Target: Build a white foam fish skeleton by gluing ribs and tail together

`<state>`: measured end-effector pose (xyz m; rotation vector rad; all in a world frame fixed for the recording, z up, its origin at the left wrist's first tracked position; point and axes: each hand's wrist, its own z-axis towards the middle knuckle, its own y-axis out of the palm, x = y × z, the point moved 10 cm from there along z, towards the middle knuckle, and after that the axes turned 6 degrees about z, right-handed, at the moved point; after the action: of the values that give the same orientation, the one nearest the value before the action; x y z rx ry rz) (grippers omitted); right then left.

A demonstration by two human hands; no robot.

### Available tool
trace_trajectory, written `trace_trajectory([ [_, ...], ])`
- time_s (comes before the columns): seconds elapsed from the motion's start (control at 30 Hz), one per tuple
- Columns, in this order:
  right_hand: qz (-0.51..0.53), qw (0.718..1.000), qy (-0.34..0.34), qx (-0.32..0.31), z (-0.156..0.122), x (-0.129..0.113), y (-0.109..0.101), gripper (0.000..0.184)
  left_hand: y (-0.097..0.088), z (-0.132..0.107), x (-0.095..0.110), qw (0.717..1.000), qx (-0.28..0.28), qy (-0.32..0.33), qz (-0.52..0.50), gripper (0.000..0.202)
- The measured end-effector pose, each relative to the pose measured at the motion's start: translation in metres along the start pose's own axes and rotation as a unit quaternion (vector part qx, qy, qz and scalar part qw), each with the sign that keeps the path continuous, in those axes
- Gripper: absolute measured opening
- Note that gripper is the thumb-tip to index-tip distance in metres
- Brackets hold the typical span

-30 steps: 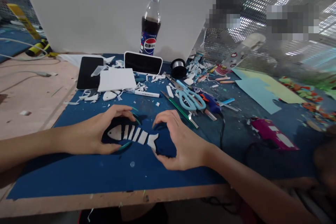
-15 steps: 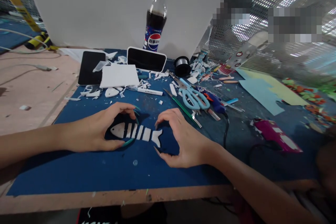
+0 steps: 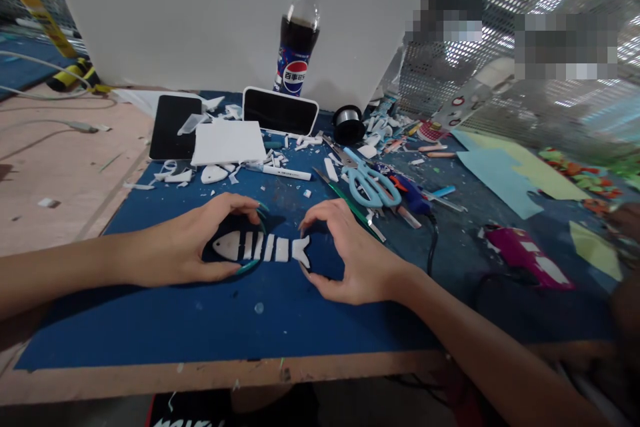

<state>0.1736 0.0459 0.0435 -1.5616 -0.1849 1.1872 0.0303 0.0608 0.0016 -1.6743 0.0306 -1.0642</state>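
Note:
On the blue mat lies a flat white fish cut into parts: a rounded head point(image 3: 229, 246) with a small eye hole, several body strips point(image 3: 269, 247) and a forked tail point(image 3: 301, 251), in one row with gaps. My left hand point(image 3: 215, 240) curves around the head, its long teal nails meeting the ends of a body strip from above and below. At the other end, my right hand point(image 3: 345, 250) pinches the tail between the nails of thumb and finger.
Behind my hands are a white marker point(image 3: 287, 173), a white block point(image 3: 229, 144), a phone point(image 3: 280, 111), a cola bottle point(image 3: 299, 33) and scraps. To the right lie blue-handled scissors point(image 3: 373, 187), a corded blue tool point(image 3: 411, 193) and a magenta packet point(image 3: 527, 257). Another person's hand point(image 3: 625, 227) shows at the right edge.
The tail has turned and moved slightly up, so the fish row now lies straighter. My right hand has shifted up a little. A yellow piece now shows near the other person's hand.

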Motion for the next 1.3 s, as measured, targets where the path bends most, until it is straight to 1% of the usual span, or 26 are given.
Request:
trace_trajectory([
  [0.1,0.003,1.000,-0.001,0.000,0.000,0.000,0.000,0.044,0.002,0.000,-0.001,1.000,-0.013,-0.003,0.004,0.065],
  [0.17,0.004,1.000,0.001,-0.001,0.001,0.000,0.000,0.044,0.001,0.001,0.000,1.000,-0.012,-0.005,-0.001,0.066],
  [0.37,0.004,1.000,-0.004,0.003,0.001,-0.001,-0.002,0.043,-0.003,0.000,0.003,1.000,0.015,-0.014,-0.011,0.061],
  [0.43,0.002,1.000,0.002,-0.002,0.001,0.001,-0.002,0.042,-0.002,0.000,0.005,1.000,0.015,-0.004,0.002,0.059],
  [0.53,0.004,1.000,0.008,-0.005,0.001,0.003,-0.002,0.043,0.000,0.001,0.011,0.998,0.007,0.033,0.049,0.057],
  [0.63,0.004,1.000,0.010,-0.005,0.000,0.004,-0.004,0.044,-0.005,0.001,0.016,0.992,0.038,0.056,0.104,0.063],
  [0.77,-0.003,1.000,0.012,0.001,0.000,0.006,-0.007,0.044,-0.011,0.004,0.013,0.985,0.078,0.041,0.147,0.067],
  [0.9,-0.016,1.000,0.009,0.021,0.001,0.010,-0.011,0.041,-0.014,0.007,0.014,0.983,0.091,0.054,0.151,0.062],
  [1.03,-0.025,0.999,0.010,0.041,0.003,0.015,-0.015,0.043,-0.017,0.012,0.016,0.978,0.109,0.071,0.164,0.058],
  [1.3,-0.037,0.998,0.024,0.051,0.004,0.023,-0.021,0.043,-0.020,0.018,0.014,0.973,0.124,0.060,0.184,0.053],
])
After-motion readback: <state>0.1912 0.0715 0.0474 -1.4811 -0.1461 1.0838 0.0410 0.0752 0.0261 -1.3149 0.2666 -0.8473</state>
